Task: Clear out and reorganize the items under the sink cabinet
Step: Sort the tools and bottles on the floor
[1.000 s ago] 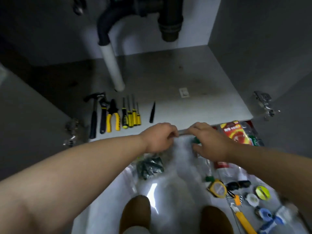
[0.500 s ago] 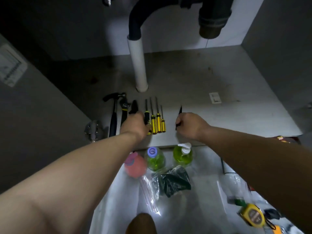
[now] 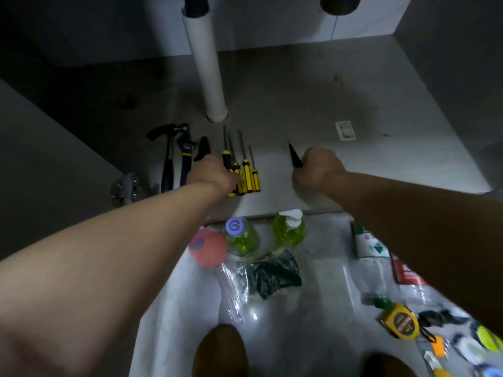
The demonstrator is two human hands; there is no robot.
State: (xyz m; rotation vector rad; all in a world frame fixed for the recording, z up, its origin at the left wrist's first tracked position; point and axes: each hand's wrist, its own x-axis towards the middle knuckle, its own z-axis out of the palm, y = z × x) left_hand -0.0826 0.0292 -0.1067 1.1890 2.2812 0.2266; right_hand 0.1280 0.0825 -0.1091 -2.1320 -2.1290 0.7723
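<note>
From my remote seat the biggest thing in view is the cabinet floor, filling the picture from 9 round to 3 o'clock. The white drain pipe comes down onto it at 12. Both forearms reach in from 7 and 4 o'clock, wrists low over the front edge.

Along that edge, at about 10 o'clock, tools lie side by side with heads pointing inward: hammer, wrench, pliers, then four screwdrivers. I read the row as sorting by kind, kept near the front for easy reach and clear of the pipe.

My left hand lies knuckles-up over the pliers' handles, beside the first screwdriver. Its fingers are hidden, so I cannot tell whether it grasps or only steadies. My right hand, at 1 o'clock, is clenched round a black pointed tool whose tip sticks out toward 11. It sits apart from the screwdrivers, and I judge it is meant to join the row.

Outside the cabinet, two green bottles stand at 6 o'clock and a tape measure lies at 4, not yet put away.
</note>
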